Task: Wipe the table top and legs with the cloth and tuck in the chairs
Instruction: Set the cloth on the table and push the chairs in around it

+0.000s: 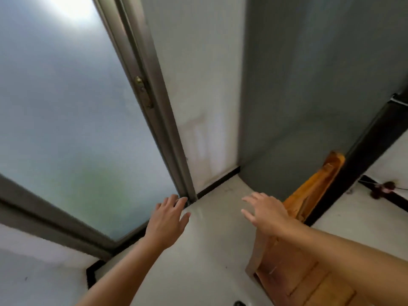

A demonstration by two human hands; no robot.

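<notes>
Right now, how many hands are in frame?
2. The left hand is held out by the foot of the door frame. The right hand is above the wooden chair, fingers spread. Both hold nothing.

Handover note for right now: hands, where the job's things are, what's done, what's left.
Left hand: open, empty, fingers spread, near the foot of the door frame.
Right hand: open, empty, over wooden furniture, likely a chair, standing by the grey wall.
Cloth and table: not in view.
Done: cannot tell from this view.
Left: find the cloth, wipe the table top and legs, tuck in the chairs.
</notes>
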